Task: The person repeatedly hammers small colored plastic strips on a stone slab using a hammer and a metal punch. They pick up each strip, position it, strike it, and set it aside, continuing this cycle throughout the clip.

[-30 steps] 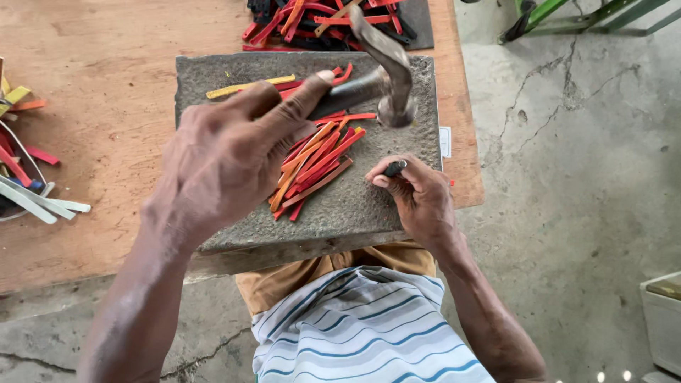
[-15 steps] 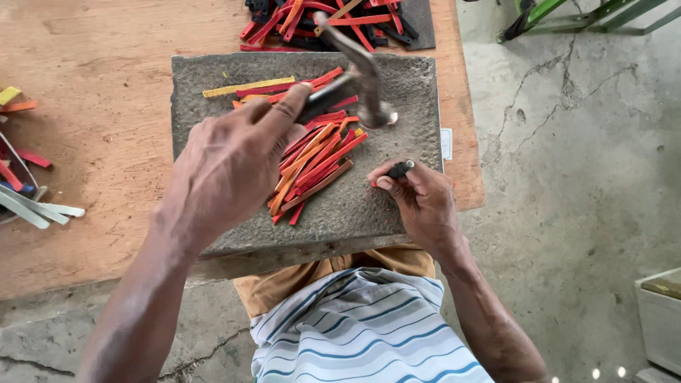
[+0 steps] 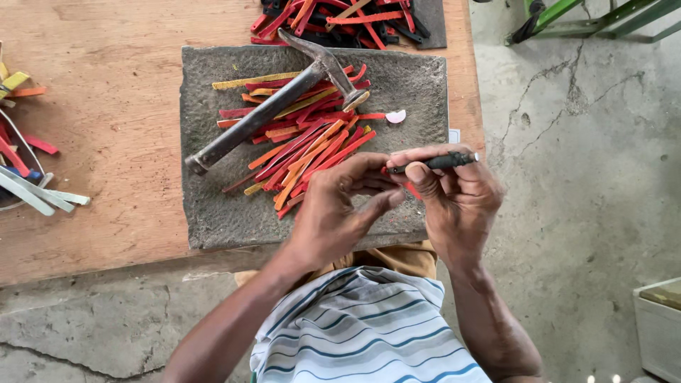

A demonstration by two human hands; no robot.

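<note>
Cracked grey concrete floor (image 3: 582, 163) surrounds a worn wooden table (image 3: 113, 163) at which the person sits, seen from above; a striped shirt (image 3: 362, 326) fills the near edge of view.

Nearest, both hands meet just above the near edge of a grey stone slab (image 3: 213, 213). The right hand (image 3: 454, 198) is closed around a slim dark punch-like tool (image 3: 436, 163), held roughly level with its pale tip pointing right. The left hand (image 3: 333, 213) is brought in against it, fingertips pinched at the tool's left end, where a small red piece seems to sit — too small to identify with certainty. The close, two-handed pinch suggests fine handling at the tool's end.

Beyond the hands, a heap of red, orange and yellow strips (image 3: 305, 135) lies across the slab's middle. A hammer (image 3: 277, 106) rests on top of them, untouched, head toward the far right and handle running down to the left — within easy reach of either hand. A small pale pink offcut (image 3: 395, 116) lies just right of the heap.

Farther off, a second pile of red and dark strips (image 3: 340, 18) lies at the table's far edge. More coloured strips (image 3: 28, 163) sit at the left margin. Green metal framing (image 3: 589, 18) stands on the floor, far right.
</note>
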